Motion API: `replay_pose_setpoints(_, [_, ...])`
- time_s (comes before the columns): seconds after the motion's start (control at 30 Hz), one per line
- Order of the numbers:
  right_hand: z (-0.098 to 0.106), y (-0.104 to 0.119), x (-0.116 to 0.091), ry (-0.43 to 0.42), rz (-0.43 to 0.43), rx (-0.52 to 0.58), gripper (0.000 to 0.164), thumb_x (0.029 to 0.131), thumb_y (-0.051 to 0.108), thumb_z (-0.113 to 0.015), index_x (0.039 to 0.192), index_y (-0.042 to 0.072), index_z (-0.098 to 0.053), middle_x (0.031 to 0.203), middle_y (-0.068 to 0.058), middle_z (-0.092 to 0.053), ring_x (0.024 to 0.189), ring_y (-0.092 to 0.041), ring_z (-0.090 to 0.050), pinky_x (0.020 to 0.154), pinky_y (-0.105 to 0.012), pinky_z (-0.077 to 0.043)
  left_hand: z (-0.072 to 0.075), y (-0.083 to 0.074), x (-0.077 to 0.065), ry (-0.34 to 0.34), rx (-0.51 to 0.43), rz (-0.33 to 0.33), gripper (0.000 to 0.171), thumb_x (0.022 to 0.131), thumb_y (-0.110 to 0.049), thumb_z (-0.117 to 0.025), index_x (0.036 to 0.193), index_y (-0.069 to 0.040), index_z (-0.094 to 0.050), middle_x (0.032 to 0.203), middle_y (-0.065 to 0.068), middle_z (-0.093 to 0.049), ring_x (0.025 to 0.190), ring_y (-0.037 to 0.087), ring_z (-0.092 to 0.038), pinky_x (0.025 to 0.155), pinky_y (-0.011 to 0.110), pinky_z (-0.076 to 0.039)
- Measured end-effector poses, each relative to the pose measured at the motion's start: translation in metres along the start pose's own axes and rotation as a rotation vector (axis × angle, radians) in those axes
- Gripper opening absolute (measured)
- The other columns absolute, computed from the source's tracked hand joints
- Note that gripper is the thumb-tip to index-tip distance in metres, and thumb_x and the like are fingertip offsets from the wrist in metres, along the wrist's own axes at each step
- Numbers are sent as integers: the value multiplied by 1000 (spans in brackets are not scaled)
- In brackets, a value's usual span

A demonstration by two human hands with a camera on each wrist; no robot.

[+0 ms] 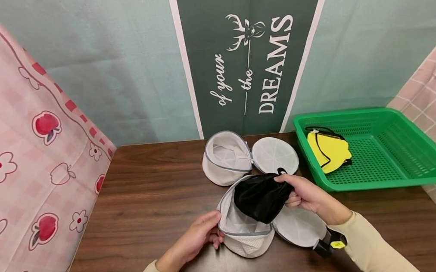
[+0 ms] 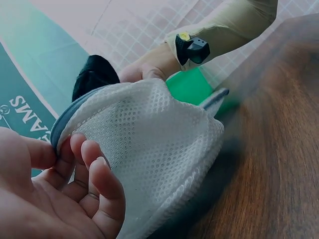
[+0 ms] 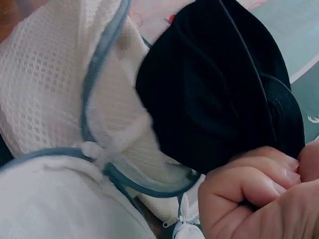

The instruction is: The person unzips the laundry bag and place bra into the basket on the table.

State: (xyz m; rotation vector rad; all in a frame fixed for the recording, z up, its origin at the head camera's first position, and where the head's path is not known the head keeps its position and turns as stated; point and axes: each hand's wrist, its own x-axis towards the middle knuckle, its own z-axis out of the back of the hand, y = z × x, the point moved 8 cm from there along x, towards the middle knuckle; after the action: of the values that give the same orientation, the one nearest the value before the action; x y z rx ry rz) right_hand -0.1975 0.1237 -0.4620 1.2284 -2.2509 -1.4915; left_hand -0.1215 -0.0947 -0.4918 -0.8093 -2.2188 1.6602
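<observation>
The near white mesh laundry bag (image 1: 248, 242) stands on the table with its grey-zipped mouth spread and its round lid (image 1: 300, 226) folded out to the right. My left hand (image 1: 201, 237) pinches the bag's rim between thumb and fingers, as the left wrist view shows at the zip edge (image 2: 62, 117). Over the mouth, my right hand (image 1: 302, 192) grips a folded black cloth item (image 1: 260, 197) with a small loop at its top. Curved seams show on this black cloth (image 3: 214, 84) in the right wrist view. Its exact kind is unclear.
Just behind stands a second mesh laundry bag (image 1: 223, 172), unzipped, its round lid (image 1: 275, 154) lying to the right. A green plastic basket (image 1: 397, 181) sits at the right, holding a yellow cloth item (image 1: 332, 152) with black trim. Fabric curtains (image 1: 138, 74) border the wooden table (image 1: 149, 194).
</observation>
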Motion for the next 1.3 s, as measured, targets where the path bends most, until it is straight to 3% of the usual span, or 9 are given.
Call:
replay_pose_setpoints(0.27, [0, -1, -8, -17, -42, -209, 40, 105, 14, -36, 73, 19, -59, 53, 11, -23, 45, -3, -18, 46, -17, -15, -2, -1, 0, 7, 4, -2, 26, 111, -20, -39, 91, -11, -53, 77, -1, -57, 68, 7, -56, 58, 18, -48])
replay_pose_setpoints(0.37, [3, 2, -14, -98, -33, -384, 26, 104, 18, -45, 85, 14, -63, 62, 12, -51, 54, 0, -46, 52, -17, -39, -3, 0, 1, 8, 0, -1, 25, 110, -19, -39, 92, -11, -53, 77, -2, -57, 67, 7, -56, 58, 18, -48])
replay_pose_setpoints(0.47, [4, 5, -21, -193, -19, -578, 22, 103, 23, -53, 107, 4, -62, 89, 2, -67, 81, -8, -64, 71, -28, -55, -3, 1, 1, 4, -5, 0, 25, 110, -19, -39, 92, -10, -53, 77, -2, -57, 66, 7, -56, 57, 18, -48])
replay_pose_setpoints(0.5, [3, 6, -23, -210, -14, -630, 26, 103, 24, -54, 114, 2, -61, 100, -1, -69, 90, -10, -65, 77, -32, -56, -3, 1, 1, 1, -8, 1, 24, 110, -18, -39, 92, -9, -53, 77, -1, -58, 66, 7, -56, 57, 18, -48])
replay_pose_setpoints(0.6, [-1, 10, -26, -229, 34, -780, 35, 102, 25, -56, 122, -4, -57, 108, -7, -65, 94, -13, -62, 78, -32, -55, -3, 3, 0, -4, -11, 4, 24, 110, -18, -40, 92, -9, -53, 77, -1, -58, 66, 7, -57, 57, 18, -48])
replay_pose_setpoints(0.73, [-7, 17, -27, -193, 135, -917, 26, 104, 19, -55, 116, -2, -62, 106, -6, -63, 93, -10, -56, 81, -25, -49, -3, 3, 1, -4, -16, 5, 24, 110, -18, -40, 92, -9, -53, 77, -2, -59, 66, 7, -57, 56, 18, -48])
replay_pose_setpoints(0.87, [-11, 21, -30, -148, 214, -986, 15, 104, 14, -54, 103, 3, -64, 94, 0, -59, 87, -6, -53, 78, -23, -45, -3, 3, 1, -1, -14, 2, 24, 110, -18, -40, 92, -9, -53, 77, -2, -58, 66, 7, -57, 57, 18, -48])
replay_pose_setpoints(1.0, [-13, 23, -33, -105, 257, -999, 14, 104, 11, -54, 94, 5, -61, 84, 5, -52, 80, -5, -50, 70, -24, -43, -2, 3, 1, -1, -15, 5, 24, 110, -18, -39, 92, -10, -53, 77, -2, -58, 66, 7, -57, 57, 18, -48])
replay_pose_setpoints(1.3, [-17, 29, -40, -26, 348, -1008, 16, 104, 5, -52, 96, 8, -65, 87, 10, -57, 81, -3, -53, 70, -24, -46, -2, 3, 2, 2, -20, 3, 25, 110, -19, -39, 90, -11, -52, 76, -2, -58, 65, 7, -56, 56, 18, -48])
